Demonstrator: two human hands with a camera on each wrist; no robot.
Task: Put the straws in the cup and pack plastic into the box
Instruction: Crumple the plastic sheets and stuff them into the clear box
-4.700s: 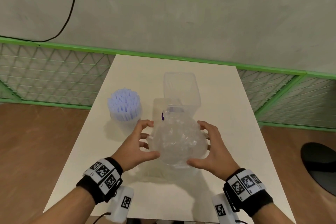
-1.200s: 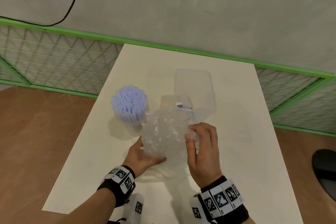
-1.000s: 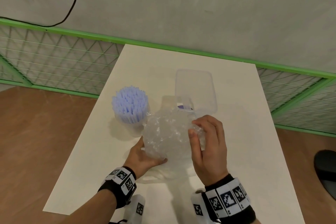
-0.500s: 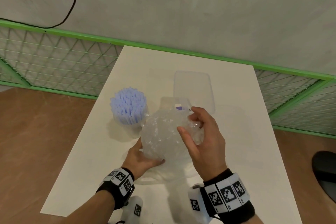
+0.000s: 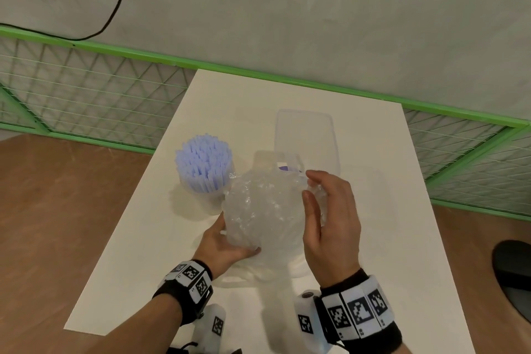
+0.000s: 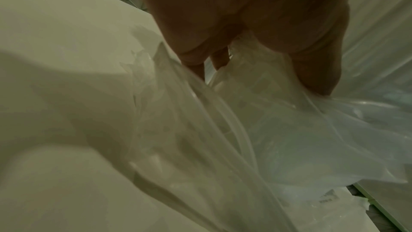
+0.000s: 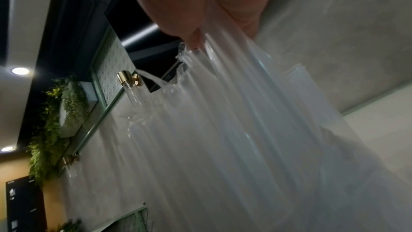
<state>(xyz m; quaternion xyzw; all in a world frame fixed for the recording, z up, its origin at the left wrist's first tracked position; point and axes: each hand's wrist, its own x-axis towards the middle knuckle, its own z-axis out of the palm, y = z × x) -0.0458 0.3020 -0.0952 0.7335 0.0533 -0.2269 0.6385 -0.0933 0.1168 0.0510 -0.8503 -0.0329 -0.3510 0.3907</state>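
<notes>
Head view first: I have the plastic point(image 5: 264, 210), a clear, crinkled wad bunched into a rough ball, raised between both hands just in front of the box point(image 5: 275, 164). My left hand point(image 5: 221, 244) cups the wad from below, thumb curled up against its near side. My right hand point(image 5: 330, 218) grips its right edge, fingers hooked over the top and thumb pressed into the film. On the right wrist view the film point(image 7: 223, 130) streams from that pinch in long glossy pleats; on the left wrist view it point(image 6: 278, 138) shows as soft, cloudy folds under my fingers point(image 6: 220, 57).

I take the box as my mark: a clear, rounded-corner rectangular tub on the white table point(image 5: 388, 210), mostly hidden behind the wad. Its flat transparent lid point(image 5: 307, 138) lies just behind it. To the box's left stands the cup point(image 5: 211, 195), packed with upright pale lilac straws point(image 5: 204, 164), their cut ends forming a bristly dome. A loose sheet of thin film point(image 5: 253, 273) lies on the table in front of the box, under my hands.
</notes>
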